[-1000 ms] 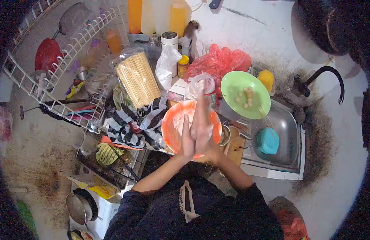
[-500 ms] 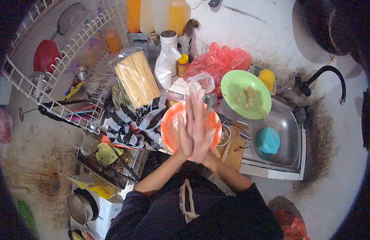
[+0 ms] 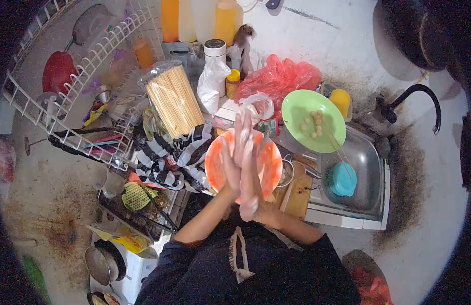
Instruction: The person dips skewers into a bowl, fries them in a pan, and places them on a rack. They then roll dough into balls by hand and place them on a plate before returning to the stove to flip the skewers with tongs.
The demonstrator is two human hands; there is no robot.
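Note:
Palm to palm, my left hand point(image 3: 232, 165) and my right hand point(image 3: 249, 178) press together above an orange bowl point(image 3: 270, 161). Their fingers are stretched out and point away from me, with whitish smears on the skin. Whether anything lies between the palms is hidden. Right of the hands, a green plate point(image 3: 296, 114) holds several small pale balls point(image 3: 317, 122) and thin sticks that reach over its edge.
A steel sink point(image 3: 365, 195) with a turquoise container point(image 3: 342, 179) and black tap point(image 3: 423, 89) is at the right. Bundled skewers point(image 3: 174, 99), a striped plastic bag point(image 3: 149, 160) and a dish rack point(image 3: 72, 91) are at the left. A red bag point(image 3: 281, 76) lies behind.
My hands have shifted against each other, the right palm now lower and turned more sideways. A wooden spoon beside the bowl no longer shows clearly.

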